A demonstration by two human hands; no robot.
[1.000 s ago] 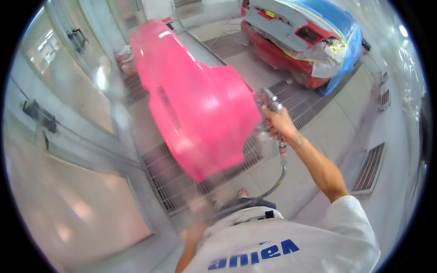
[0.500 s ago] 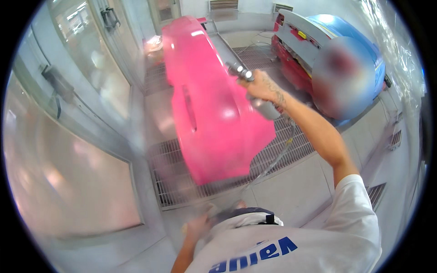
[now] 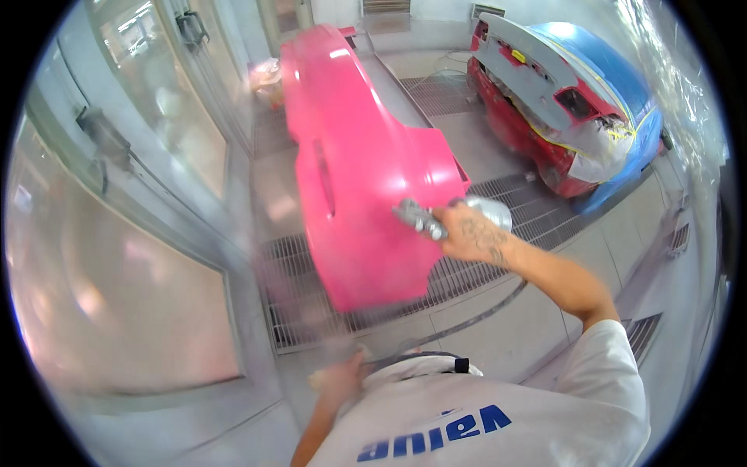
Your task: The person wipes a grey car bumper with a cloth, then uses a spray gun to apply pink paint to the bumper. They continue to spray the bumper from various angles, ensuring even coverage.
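Observation:
My right hand [image 3: 471,232] is wrapped round a metal spray gun [image 3: 420,220] with a rounded silvery cup [image 3: 490,212]. The gun's nozzle end points left, over the right side of a glossy pink car bumper [image 3: 366,167]; the bumper's support is mostly hidden. From below my right hand a dark air hose [image 3: 482,315] curves down toward my waist. My left hand [image 3: 342,379] is low at my left side, blurred by haze, closed round something pale that I cannot make out.
A red car body [image 3: 537,144] with a grey panel stands at the right, partly under blue sheeting [image 3: 615,78]. Floor grating [image 3: 292,311] runs beneath the bumper. Glazed doors [image 3: 156,311] line the left; clear plastic film [image 3: 685,101] hangs at the far right.
My right hand has brought the spray gun nearer to me, down along the bumper to its lower right part. The hose has swung lower. My left hand stays at my side.

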